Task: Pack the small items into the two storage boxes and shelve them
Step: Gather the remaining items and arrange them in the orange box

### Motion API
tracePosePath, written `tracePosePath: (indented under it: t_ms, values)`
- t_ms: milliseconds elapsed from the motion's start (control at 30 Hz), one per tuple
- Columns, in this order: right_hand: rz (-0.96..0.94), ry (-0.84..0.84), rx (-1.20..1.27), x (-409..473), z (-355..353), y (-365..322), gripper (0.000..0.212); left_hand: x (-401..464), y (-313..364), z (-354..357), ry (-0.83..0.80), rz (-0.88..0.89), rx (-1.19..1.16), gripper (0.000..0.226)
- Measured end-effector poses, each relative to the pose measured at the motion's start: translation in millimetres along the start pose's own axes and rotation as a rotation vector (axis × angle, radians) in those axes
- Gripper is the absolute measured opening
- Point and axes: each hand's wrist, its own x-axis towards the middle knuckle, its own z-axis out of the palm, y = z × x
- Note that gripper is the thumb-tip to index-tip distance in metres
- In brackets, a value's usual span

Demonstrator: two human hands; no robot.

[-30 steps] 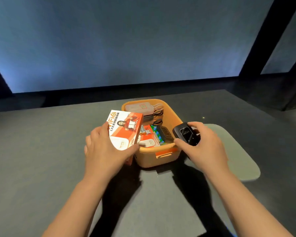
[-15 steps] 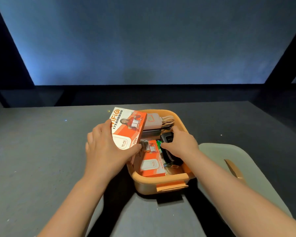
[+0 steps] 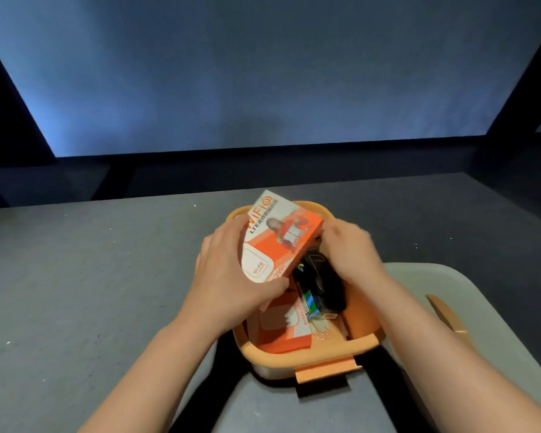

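An orange storage box (image 3: 306, 351) stands on the dark grey table, right in front of me. My left hand (image 3: 228, 285) grips a white and orange WiFi carton (image 3: 278, 239) by its near end and holds it tilted over the box's left half. My right hand (image 3: 353, 254) is over the box's far right side, with bent fingers on the carton's far corner. Inside the box lie a black device (image 3: 322, 282), a small green and blue pack (image 3: 310, 304) and an orange carton (image 3: 281, 332). The carton and my hands hide the far part of the box.
A pale grey-green lid (image 3: 481, 307) with a tan latch (image 3: 447, 317) lies flat just right of the box. The box's orange front latch (image 3: 325, 370) sticks out toward me. The table (image 3: 91, 292) ends at a dark wall behind.
My right hand put the black device into the box, let go of it and moved to the carton's far corner. My left hand swung the carton over the box.
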Motion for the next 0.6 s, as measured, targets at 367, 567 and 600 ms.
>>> tracePosePath:
  t_ms: [367, 567, 600]
  values:
    - [0.091, -0.325, 0.215, -45, -21, 14, 0.045, -8, -11, 22, -0.485, 0.215, 0.278, 0.106]
    - [0.049, -0.411, -0.196, -52, -6, 12, 0.049, -21, -30, 12, -0.368, 0.181, 0.352, 0.067]
    - [0.052, -0.427, -0.252, -52, -3, 12, 0.052, -21, -32, 11, -0.373, 0.173, 0.368, 0.063]
